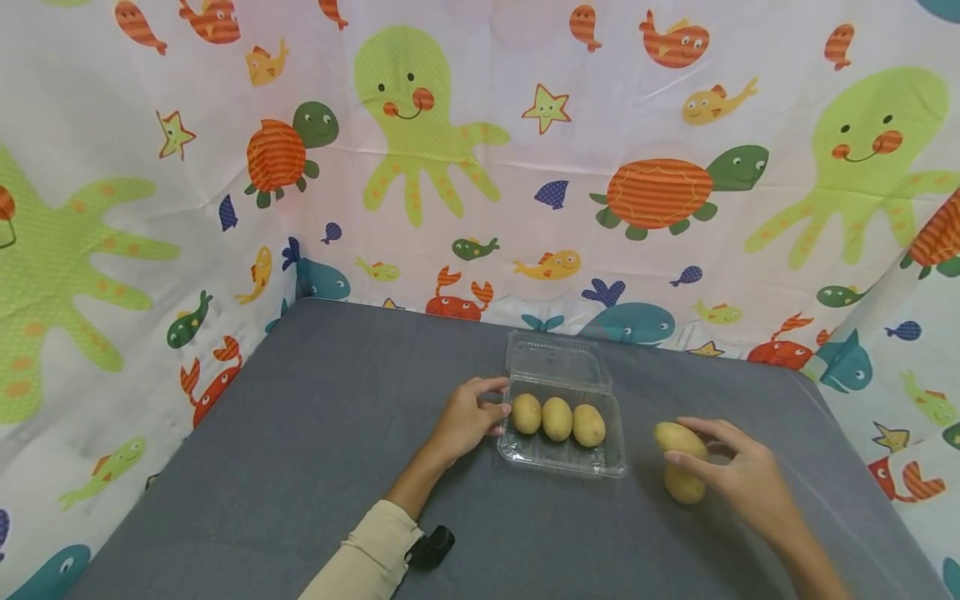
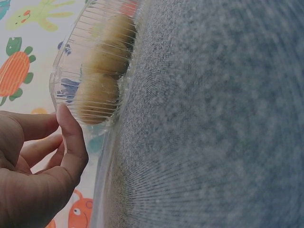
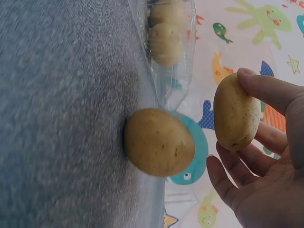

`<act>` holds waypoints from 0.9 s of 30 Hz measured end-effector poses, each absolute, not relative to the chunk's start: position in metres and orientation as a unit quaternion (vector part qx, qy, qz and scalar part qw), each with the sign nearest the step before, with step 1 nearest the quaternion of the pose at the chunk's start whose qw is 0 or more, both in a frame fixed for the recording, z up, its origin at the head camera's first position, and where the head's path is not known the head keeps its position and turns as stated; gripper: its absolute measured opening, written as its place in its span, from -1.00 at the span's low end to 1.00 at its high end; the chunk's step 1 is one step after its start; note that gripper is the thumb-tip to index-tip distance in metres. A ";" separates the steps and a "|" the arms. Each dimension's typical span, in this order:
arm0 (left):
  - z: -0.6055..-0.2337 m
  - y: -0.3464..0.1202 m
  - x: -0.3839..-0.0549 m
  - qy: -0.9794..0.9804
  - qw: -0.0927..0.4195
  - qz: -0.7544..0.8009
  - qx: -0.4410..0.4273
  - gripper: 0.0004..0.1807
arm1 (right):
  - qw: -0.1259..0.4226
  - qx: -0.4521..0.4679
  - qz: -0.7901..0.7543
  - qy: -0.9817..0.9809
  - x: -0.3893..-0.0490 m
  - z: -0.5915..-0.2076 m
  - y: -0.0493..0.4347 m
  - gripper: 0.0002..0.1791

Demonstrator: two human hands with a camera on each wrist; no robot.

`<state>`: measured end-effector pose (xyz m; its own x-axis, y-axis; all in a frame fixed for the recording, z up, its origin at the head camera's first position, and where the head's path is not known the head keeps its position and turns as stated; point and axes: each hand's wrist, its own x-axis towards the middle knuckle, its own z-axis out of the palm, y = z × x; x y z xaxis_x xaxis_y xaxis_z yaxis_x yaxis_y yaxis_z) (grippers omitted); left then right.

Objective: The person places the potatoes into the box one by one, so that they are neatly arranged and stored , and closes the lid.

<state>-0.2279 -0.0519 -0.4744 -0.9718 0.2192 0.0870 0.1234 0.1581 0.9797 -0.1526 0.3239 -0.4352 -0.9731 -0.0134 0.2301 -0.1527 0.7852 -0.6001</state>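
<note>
A clear plastic clamshell container (image 1: pixel 562 458) sits on the table with its lid folded back. Three potatoes (image 1: pixel 557 419) lie side by side in its tray. My left hand (image 1: pixel 463 421) is at the container's left side, pinching its rim between thumb and finger, as the left wrist view shows up close. To the right of the container, my right hand (image 1: pixel 738 475) holds a potato (image 3: pixel 235 114) between thumb and fingertips, raised off the table. Another potato (image 3: pixel 159 142) rests on the table just below the held one.
The dark grey table (image 1: pixel 300 500) is enclosed at the back and sides by a white curtain (image 1: pixel 525 250) printed with sea animals. A black band (image 1: pixel 431 547) is on the left wrist, by a beige sleeve (image 1: pixel 371 554).
</note>
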 end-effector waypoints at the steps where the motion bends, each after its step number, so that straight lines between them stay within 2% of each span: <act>1: -0.474 -0.052 -0.228 0.760 0.038 0.639 0.112 -0.50 | 0.106 0.046 0.325 -0.939 -0.153 -0.435 0.323 -0.43; 7: -0.474 -0.051 -0.227 0.763 0.041 0.636 0.110 -0.50 | 0.102 0.062 0.337 -0.934 -0.154 -0.432 0.313 -0.45; 27: -0.474 -0.051 -0.227 0.766 0.037 0.633 0.104 -0.49 | 0.140 0.112 0.348 -0.920 -0.163 -0.436 0.279 -0.48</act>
<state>-0.2274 -0.0510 -0.4742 -0.9755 0.2064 0.0759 0.1136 0.1774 0.9776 -0.1626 0.2785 -0.4360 -0.9361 -0.1081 0.3348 -0.3026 0.7326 -0.6096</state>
